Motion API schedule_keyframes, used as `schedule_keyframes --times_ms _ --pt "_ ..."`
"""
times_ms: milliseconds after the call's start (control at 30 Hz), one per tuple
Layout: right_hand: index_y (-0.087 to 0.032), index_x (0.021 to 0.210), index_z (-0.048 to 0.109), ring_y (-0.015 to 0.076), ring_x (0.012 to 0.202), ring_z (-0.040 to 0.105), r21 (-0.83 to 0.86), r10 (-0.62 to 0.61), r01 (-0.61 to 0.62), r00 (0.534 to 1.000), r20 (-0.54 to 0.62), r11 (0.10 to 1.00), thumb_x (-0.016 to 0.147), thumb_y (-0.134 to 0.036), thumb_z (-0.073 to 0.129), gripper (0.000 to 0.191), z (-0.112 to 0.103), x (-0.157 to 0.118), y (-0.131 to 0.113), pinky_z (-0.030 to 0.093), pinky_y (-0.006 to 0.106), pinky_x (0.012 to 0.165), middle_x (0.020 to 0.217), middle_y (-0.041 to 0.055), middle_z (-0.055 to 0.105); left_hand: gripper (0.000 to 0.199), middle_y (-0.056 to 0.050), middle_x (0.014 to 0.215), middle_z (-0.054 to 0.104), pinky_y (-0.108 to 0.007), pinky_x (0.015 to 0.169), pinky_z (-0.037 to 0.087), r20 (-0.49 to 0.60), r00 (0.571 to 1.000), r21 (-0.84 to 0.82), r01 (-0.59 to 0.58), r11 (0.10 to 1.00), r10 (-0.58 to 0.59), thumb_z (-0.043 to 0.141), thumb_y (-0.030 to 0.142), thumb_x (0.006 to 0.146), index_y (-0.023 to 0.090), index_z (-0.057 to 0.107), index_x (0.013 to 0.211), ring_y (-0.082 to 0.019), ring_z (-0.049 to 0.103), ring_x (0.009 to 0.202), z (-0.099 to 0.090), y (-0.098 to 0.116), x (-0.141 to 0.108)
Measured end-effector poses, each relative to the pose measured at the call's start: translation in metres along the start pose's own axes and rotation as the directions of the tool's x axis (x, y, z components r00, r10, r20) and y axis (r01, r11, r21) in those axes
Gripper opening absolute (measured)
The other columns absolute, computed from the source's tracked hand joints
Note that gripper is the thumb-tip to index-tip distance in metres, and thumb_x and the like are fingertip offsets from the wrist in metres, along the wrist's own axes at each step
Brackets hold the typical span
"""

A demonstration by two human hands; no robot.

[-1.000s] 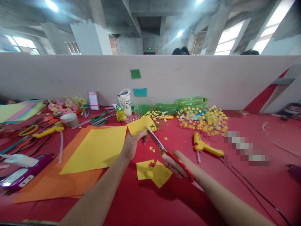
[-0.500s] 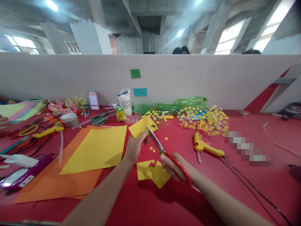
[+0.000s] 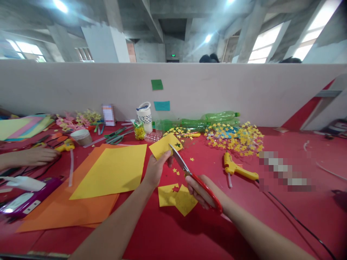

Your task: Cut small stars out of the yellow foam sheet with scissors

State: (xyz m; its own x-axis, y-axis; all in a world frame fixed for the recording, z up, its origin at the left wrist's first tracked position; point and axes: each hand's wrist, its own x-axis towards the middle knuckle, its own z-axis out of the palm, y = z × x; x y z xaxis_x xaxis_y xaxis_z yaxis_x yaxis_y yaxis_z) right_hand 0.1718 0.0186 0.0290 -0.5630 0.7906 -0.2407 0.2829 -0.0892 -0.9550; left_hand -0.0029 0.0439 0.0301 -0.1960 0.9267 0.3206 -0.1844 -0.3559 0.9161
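My left hand (image 3: 157,166) pinches the lower edge of a small yellow sheet (image 3: 159,147), which has a star-shaped hole near its right corner. In my right hand (image 3: 199,189) is a pair of red-handled scissors (image 3: 205,188); the blade tips lie against the sheet beside that hole. The blades look closed or nearly so. Under the hands, two yellow offcuts (image 3: 185,202) overlap on the red table (image 3: 151,231), one with a star cut out. Small yellow stars (image 3: 192,159) are scattered close by.
Large yellow paper (image 3: 114,169) covers orange sheets (image 3: 48,213) at left. Another person's hand (image 3: 40,155) reaches over a yellow glue gun (image 3: 65,146). A second glue gun (image 3: 238,169) with a cord lies right. Star strands (image 3: 235,139) and green bottles (image 3: 195,124) line the back.
The other person's hand has come in from the left, over the glue gun there. My hands, the sheet and the scissors are almost unmoved.
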Motion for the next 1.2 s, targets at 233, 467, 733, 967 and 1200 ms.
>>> schedule_keyframes --times_ms 233,467,733,967,1200 --pt "-0.018 0.058 0.041 0.0042 0.022 0.030 -0.028 0.008 -0.009 0.999 -0.034 1.000 0.076 -0.062 0.039 0.048 -0.002 0.001 0.000 0.021 0.015 0.028 0.029 -0.0088 0.033 0.013 0.000 0.059 0.057 -0.023 0.047 0.037 -0.032 0.999 -0.065 0.029 0.997 -0.032 0.059 0.024 0.071 0.013 0.060 0.065 -0.010 0.048 0.049 -0.002 0.001 0.003" --pt "-0.018 0.057 0.041 0.0042 0.022 0.029 -0.040 0.009 -0.011 0.998 -0.059 0.999 0.074 -0.062 0.042 0.048 -0.003 0.001 -0.001 0.020 0.015 0.027 0.027 -0.0094 0.031 0.010 0.000 0.057 0.058 -0.022 0.047 0.039 -0.065 0.996 -0.141 0.044 0.989 -0.054 0.062 0.022 0.069 0.012 0.061 0.067 -0.009 0.050 0.049 -0.008 0.006 0.009" --pt "-0.017 0.056 0.038 0.0036 0.023 0.028 -0.065 0.003 -0.007 0.998 -0.061 0.998 0.076 -0.057 0.045 0.045 -0.002 0.001 -0.002 0.022 0.016 0.031 0.028 -0.0095 0.030 0.010 0.000 0.060 0.060 -0.022 0.050 0.040 -0.056 0.995 -0.188 0.068 0.980 -0.079 0.061 0.022 0.069 0.013 0.062 0.071 -0.010 0.052 0.053 -0.010 0.005 0.010" --pt "-0.018 0.059 0.040 0.0045 0.024 0.029 -0.096 0.034 -0.039 0.998 -0.055 0.995 0.075 -0.056 0.047 0.042 -0.001 0.000 -0.003 0.021 0.017 0.030 0.030 -0.0098 0.029 0.010 -0.001 0.064 0.062 -0.023 0.054 0.041 -0.043 0.998 -0.143 0.047 0.989 -0.054 0.060 0.023 0.070 0.014 0.062 0.070 -0.010 0.054 0.056 -0.008 0.009 0.009" --pt "-0.017 0.061 0.042 0.0045 0.026 0.032 -0.121 0.053 -0.055 0.998 -0.025 0.991 0.076 -0.056 0.045 0.042 -0.003 -0.001 -0.006 0.025 0.016 0.031 0.034 -0.0091 0.032 0.008 -0.001 0.067 0.061 -0.023 0.053 0.039 -0.052 0.999 -0.113 -0.020 0.993 0.014 0.057 0.021 0.072 0.014 0.061 0.073 -0.009 0.052 0.055 -0.012 0.013 0.012"
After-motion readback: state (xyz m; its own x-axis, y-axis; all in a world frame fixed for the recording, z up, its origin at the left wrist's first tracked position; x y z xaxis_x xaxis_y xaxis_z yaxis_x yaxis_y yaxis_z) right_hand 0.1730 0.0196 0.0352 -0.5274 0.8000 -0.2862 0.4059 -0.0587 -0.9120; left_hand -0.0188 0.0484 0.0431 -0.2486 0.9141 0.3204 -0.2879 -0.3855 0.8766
